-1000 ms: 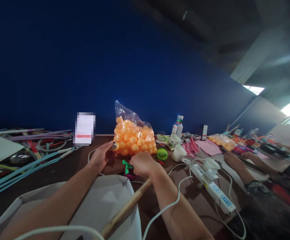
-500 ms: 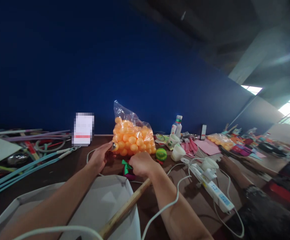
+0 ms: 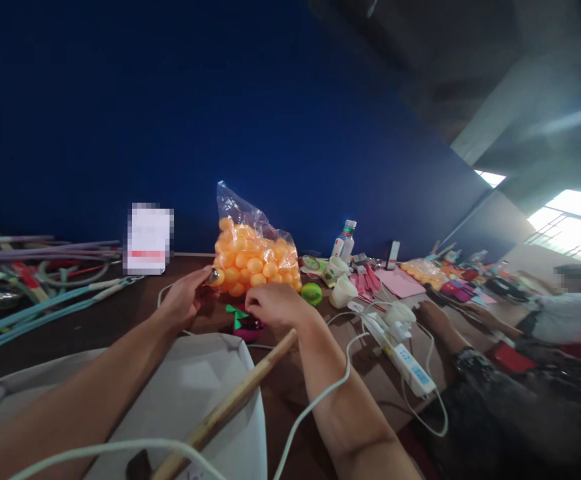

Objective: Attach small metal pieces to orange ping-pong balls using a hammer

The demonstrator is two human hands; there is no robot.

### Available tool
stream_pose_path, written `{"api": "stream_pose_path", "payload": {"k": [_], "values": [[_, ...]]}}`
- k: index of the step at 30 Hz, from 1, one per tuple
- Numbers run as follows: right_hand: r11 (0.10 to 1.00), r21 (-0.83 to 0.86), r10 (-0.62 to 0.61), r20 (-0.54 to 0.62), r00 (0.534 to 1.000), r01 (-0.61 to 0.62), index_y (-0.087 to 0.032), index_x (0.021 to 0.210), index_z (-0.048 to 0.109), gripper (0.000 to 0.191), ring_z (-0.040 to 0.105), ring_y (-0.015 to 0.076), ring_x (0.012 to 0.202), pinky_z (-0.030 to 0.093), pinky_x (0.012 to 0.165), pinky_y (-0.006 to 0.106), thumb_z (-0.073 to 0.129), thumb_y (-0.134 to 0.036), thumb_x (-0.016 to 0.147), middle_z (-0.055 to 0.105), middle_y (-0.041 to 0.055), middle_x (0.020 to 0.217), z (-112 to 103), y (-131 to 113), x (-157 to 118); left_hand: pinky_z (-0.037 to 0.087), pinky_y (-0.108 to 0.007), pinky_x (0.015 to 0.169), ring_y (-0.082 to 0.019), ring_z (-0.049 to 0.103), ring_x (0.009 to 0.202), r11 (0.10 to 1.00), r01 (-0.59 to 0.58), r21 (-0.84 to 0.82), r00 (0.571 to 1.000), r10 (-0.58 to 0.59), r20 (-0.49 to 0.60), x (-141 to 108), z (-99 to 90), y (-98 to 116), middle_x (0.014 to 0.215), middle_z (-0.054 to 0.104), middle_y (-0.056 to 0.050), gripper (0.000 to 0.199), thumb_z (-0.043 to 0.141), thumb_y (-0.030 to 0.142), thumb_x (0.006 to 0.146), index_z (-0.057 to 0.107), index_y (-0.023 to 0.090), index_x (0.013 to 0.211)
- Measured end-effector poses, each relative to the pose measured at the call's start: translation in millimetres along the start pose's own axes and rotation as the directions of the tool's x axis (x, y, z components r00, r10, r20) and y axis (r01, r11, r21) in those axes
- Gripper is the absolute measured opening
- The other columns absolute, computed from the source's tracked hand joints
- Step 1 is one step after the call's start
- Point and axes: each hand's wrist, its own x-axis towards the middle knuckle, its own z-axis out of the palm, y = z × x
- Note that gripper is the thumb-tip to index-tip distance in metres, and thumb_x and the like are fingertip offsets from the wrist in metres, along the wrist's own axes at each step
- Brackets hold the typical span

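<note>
Right hand [image 3: 277,305] has shifted slightly off the purple-and-green piece [image 3: 243,327] since the earlier frame; work judged under way, nothing evidently finished.
Bag of orange balls [image 3: 255,257] stands far centre, well filled; the purple-and-green piece lies on the table [image 3: 83,317] just nearer, its completion not determinable. Left hand [image 3: 185,297], left of the bag, appears to pinch a shiny round piece [image 3: 215,275]; right fingers curled, tips hidden, any grip cannot be told. Obstructions: white container [image 3: 210,377] near left, wooden stick [image 3: 240,397] slanting across it, white cable [image 3: 320,397] crossing the right forearm [image 3: 357,433].
</note>
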Motion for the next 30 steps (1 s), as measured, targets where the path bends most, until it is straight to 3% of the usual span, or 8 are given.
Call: {"api": "stream_pose_path", "payload": {"k": [4,6,8,11,15,19,23,30], "values": [[0.924,0.382,0.069,-0.156,0.985,-0.004,-0.020,0.088,0.062,0.011,0.063,0.0138,0.082,0.042,0.069,0.023,0.054,-0.027,0.087,0.068,0.0011,0.092,1.5,7.8,5.0,0.049,-0.021,0.041,-0.012,0.058,0.047,0.999,0.042,-0.005,0.999,-0.042,-0.017,0.1,2.1,1.8,0.064,0.065,-0.004,0.007,0.061,0.017,0.082,0.062,0.011,0.084],[0.739,0.674,0.097,-0.144,0.985,0.025,-0.018,0.088,0.057,0.008,0.062,0.0099,0.068,0.044,0.064,0.021,0.054,-0.025,0.088,0.067,0.0002,0.084,6.1,9.7,9.9,0.050,-0.020,0.043,-0.012,0.059,0.050,0.999,0.043,-0.006,0.999,-0.043,-0.016,0.0,2.6,2.3,0.065,0.066,-0.004,0.006,0.059,0.016,0.083,0.061,0.011,0.085],[0.457,0.889,0.105,-0.099,0.990,0.041,-0.017,0.086,0.053,0.010,0.060,0.0074,0.059,0.045,0.057,0.019,0.055,-0.026,0.088,0.066,-0.0002,0.082,11.3,9.6,15.0,0.051,-0.020,0.046,-0.012,0.060,0.052,0.999,0.036,-0.003,0.999,-0.036,-0.018,-0.3,2.8,2.8,0.067,0.066,-0.004,0.006,0.058,0.016,0.084,0.061,0.010,0.085],[0.113,0.991,0.090,-0.078,0.993,0.068,-0.016,0.084,0.052,0.021,0.058,0.0067,0.059,0.046,0.052,0.018,0.066,-0.032,0.081,0.065,0.0007,0.083,16.6,7.4,20.2,0.051,-0.020,0.047,-0.011,0.059,0.051,0.999,0.042,0.020,0.999,-0.042,-0.019,-0.4,2.3,3.2,0.066,0.066,-0.005,0.009,0.054,0.016,0.087,0.060,0.010,0.084],[-0.080,0.994,0.073,-0.064,0.995,0.070,-0.014,0.084,0.058,0.032,0.055,0.0055,0.059,0.049,0.052,0.017,0.078,-0.033,0.068,0.064,-0.0005,0.079,17.3,4.6,21.0,0.050,-0.020,0.047,-0.011,0.060,0.051,0.998,0.055,0.024,0.998,-0.056,0.011,-0.5,1.2,2.9,0.067,0.066,-0.006,0.012,0.052,0.017,0.089,0.061,0.009,0.086],[-0.181,0.982,0.080,-0.037,0.996,0.051,-0.013,0.084,0.061,0.034,0.053,0.0047,0.059,0.049,0.052,0.016,0.081,-0.031,0.063,0.063,-0.0008,0.077,15.8,2.2,20.3,0.051,-0.020,0.049,-0.012,0.060,0.053,0.999,0.042,0.006,0.999,-0.042,0.013,-0.5,0.2,2.0,0.067,0.067,-0.006,0.011,0.054,0.017,0.088,0.061,0.009,0.087],[-0.210,0.977,0.104,-0.006,0.995,0.027,-0.014,0.082,0.061,0.030,0.051,0.0039,0.056,0.047,0.051,0.016,0.080,-0.029,0.065,0.061,-0.0023,0.075,16.2,1.5,21.9,0.052,-0.020,0.049,-0.012,0.061,0.053,1.000,0.025,0.017,0.999,-0.025,0.021,1.5,-1.5,0.7,0.070,0.068,-0.005,0.009,0.057,0.017,0.085,0.062,0.009,0.087],[0.024,0.998,0.074,0.058,0.996,-0.060,-0.015,0.081,0.061,0.024,0.051,0.0043,0.050,0.044,0.048,0.015,0.075,-0.033,0.073,0.058,-0.0045,0.064,13.6,21.3,17.0,0.052,-0.022,0.046,-0.013,0.060,0.053,0.999,0.035,0.008,0.999,-0.035,0.007,6.0,-3.5,-1.7,0.068,0.067,-0.006,0.009,0.056,0.017,0.086,0.061,0.010,0.088]]}}
